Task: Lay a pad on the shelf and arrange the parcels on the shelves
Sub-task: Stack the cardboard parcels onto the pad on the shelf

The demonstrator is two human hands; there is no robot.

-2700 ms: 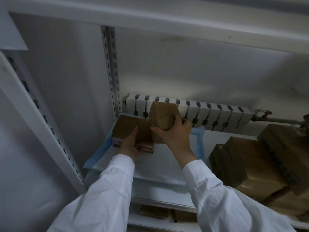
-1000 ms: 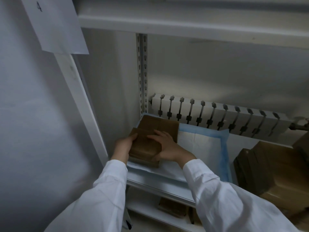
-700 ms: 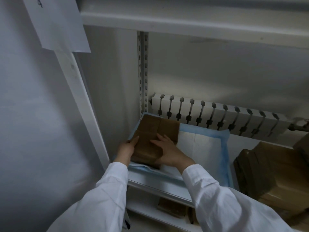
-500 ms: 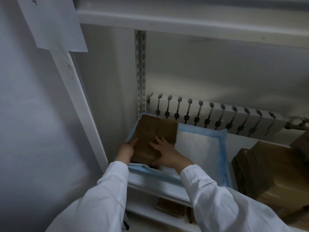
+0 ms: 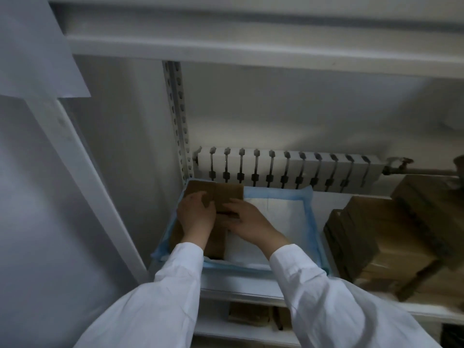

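Pad (image 5: 276,217) (white, blue border) lies flat on shelf (image 5: 238,287). Brown parcels (image 5: 226,194) sit flat on pad's back-left corner, next to slotted upright (image 5: 177,116). One seam shows across their top, but count unclear since hands cover the near part. Front parcel (image 5: 213,244) shows under L wrist at pad's front-left, mostly hidden. L hand (image 5: 197,214) on top of parcels, fingers bent over the surface; gripping vs just pressing, can't tell. R hand (image 5: 247,222) just beside it, fingers near straight, laid on parcels' near-right edge, thumb hidden. Both forearms in white sleeves (image 5: 160,297), cut off at frame bottom. Right of pad, apart from it: parcel stack (image 5: 376,242), blurred, clipped by frame edge. Behind pad: white radiator (image 5: 288,169), w/ pipe (image 5: 426,172) running out of view. Below pad: lower shelf (image 5: 226,332) w/ lower-shelf parcels (image 5: 248,315), partly occluded by sleeves and too dark to count. Paper sheet (image 5: 32,46) up-left of pad, cropped by frame corner.
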